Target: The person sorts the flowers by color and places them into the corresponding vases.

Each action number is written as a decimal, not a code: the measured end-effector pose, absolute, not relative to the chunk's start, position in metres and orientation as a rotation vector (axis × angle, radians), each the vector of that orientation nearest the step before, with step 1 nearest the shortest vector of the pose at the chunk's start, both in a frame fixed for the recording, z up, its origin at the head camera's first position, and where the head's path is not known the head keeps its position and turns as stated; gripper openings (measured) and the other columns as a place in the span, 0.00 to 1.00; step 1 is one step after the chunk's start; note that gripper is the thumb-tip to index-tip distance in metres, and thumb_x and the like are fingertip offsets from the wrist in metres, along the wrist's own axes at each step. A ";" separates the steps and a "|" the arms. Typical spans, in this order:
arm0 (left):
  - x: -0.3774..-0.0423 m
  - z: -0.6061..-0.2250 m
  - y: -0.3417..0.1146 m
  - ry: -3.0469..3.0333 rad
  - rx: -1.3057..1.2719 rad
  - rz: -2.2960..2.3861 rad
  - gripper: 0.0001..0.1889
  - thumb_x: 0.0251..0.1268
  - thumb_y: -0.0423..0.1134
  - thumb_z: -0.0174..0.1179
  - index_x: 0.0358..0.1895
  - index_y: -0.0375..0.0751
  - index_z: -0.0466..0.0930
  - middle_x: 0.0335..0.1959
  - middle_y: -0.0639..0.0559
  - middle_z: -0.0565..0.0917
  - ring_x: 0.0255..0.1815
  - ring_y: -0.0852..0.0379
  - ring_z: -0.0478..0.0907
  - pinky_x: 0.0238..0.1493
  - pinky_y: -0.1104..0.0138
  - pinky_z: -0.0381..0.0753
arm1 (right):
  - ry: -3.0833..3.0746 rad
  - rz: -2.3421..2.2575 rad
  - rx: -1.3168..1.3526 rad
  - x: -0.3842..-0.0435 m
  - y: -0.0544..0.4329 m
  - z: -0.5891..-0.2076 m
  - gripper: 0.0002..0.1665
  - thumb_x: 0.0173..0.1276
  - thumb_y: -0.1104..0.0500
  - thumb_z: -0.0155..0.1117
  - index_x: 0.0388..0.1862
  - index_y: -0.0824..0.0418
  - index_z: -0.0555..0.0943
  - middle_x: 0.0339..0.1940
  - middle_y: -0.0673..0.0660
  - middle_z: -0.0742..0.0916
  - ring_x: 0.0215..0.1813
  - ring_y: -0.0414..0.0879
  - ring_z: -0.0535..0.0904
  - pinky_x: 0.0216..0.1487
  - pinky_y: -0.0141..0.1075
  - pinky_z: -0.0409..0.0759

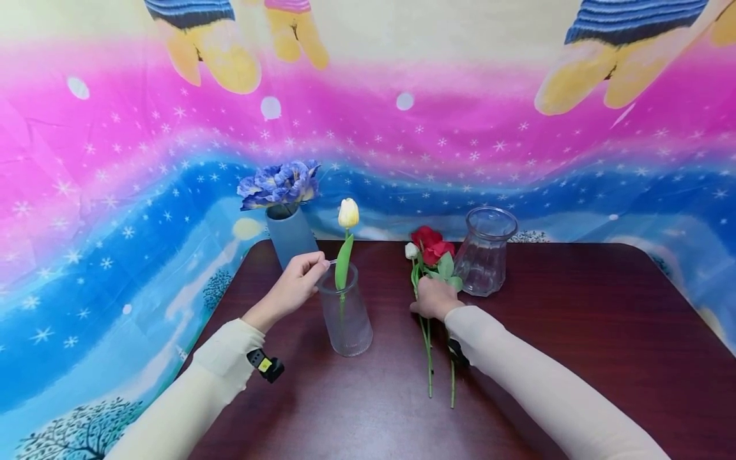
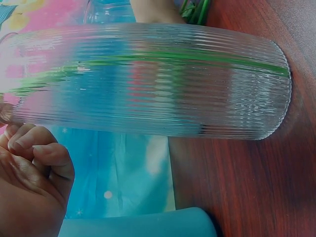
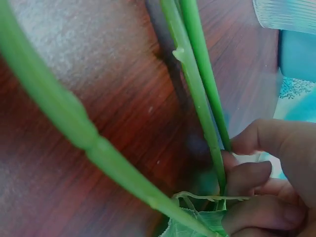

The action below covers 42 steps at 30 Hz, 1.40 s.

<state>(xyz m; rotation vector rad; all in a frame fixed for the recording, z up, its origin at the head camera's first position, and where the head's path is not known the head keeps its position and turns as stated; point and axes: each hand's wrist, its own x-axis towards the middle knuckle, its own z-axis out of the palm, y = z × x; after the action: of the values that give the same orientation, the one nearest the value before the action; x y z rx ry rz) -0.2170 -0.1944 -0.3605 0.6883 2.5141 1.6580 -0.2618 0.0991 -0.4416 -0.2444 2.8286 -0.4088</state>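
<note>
Tulip (image 1: 344,260), pale yellow, is standing in a ribbed glass vase (image 1: 353,319) toward the left edge of the wood-grained table (image 1: 575,319), the left grip (image 1: 295,285) pinching the vase's rim. The right grip (image 1: 435,297) is clasping slender green stems (image 1: 429,358) below red roses (image 1: 438,251), partly hiding them. A flared clear jar (image 1: 484,265) and a blue vase (image 1: 290,235) of ruffled blooms (image 1: 282,185) are flanking the far edge.

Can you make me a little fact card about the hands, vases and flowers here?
Left hand: pinches the rim of the ribbed vase
Ribbed vase: upright, one pale yellow tulip inside
Right hand: grips green stems
By right hand: red roses, white bud
Blue vase: holds blue-purple flowers
Clear flared vase: no flowers inside
</note>
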 end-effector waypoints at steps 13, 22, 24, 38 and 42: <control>-0.218 -0.361 -0.195 2.522 0.675 1.657 0.20 0.82 0.36 0.45 0.24 0.37 0.59 0.17 0.51 0.58 0.10 0.57 0.56 0.17 0.68 0.58 | 2.782 -0.578 -0.253 -0.259 0.099 -0.436 0.29 0.65 0.52 0.64 0.08 0.51 0.64 0.08 0.45 0.63 0.15 0.42 0.61 0.21 0.37 0.62; -0.218 -0.362 -0.195 2.523 0.686 1.657 0.19 0.81 0.34 0.44 0.24 0.36 0.60 0.16 0.51 0.59 0.10 0.57 0.56 0.17 0.67 0.58 | 2.757 -0.806 -0.291 -0.253 0.093 -0.435 0.31 0.66 0.54 0.62 0.06 0.51 0.60 0.08 0.45 0.60 0.14 0.40 0.53 0.20 0.34 0.50; -0.218 -0.362 -0.195 2.522 0.685 1.658 0.19 0.81 0.34 0.44 0.24 0.36 0.60 0.16 0.51 0.59 0.10 0.57 0.56 0.17 0.68 0.58 | 2.764 -0.833 -0.305 -0.251 0.091 -0.434 0.31 0.66 0.53 0.62 0.06 0.51 0.61 0.08 0.45 0.60 0.15 0.40 0.54 0.20 0.34 0.50; -0.217 -0.362 -0.193 2.511 0.695 1.672 0.20 0.82 0.36 0.44 0.24 0.36 0.58 0.16 0.53 0.58 0.10 0.59 0.55 0.17 0.68 0.57 | 2.826 -1.026 -0.311 -0.234 0.085 -0.422 0.25 0.60 0.57 0.61 0.08 0.51 0.62 0.09 0.44 0.61 0.16 0.39 0.54 0.20 0.32 0.49; -0.216 -0.361 -0.192 2.511 0.690 1.676 0.20 0.82 0.37 0.45 0.24 0.37 0.59 0.16 0.52 0.58 0.10 0.58 0.56 0.17 0.69 0.58 | 2.845 -1.064 -0.337 -0.229 0.085 -0.420 0.23 0.59 0.58 0.60 0.09 0.50 0.62 0.10 0.44 0.62 0.16 0.39 0.54 0.20 0.31 0.49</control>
<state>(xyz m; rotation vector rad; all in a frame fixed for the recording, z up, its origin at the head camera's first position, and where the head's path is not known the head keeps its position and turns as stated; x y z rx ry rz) -0.2163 -0.1922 -0.3613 0.6895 2.5106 1.6760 -0.2293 0.0849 -0.4199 -0.3374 2.8449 -1.0644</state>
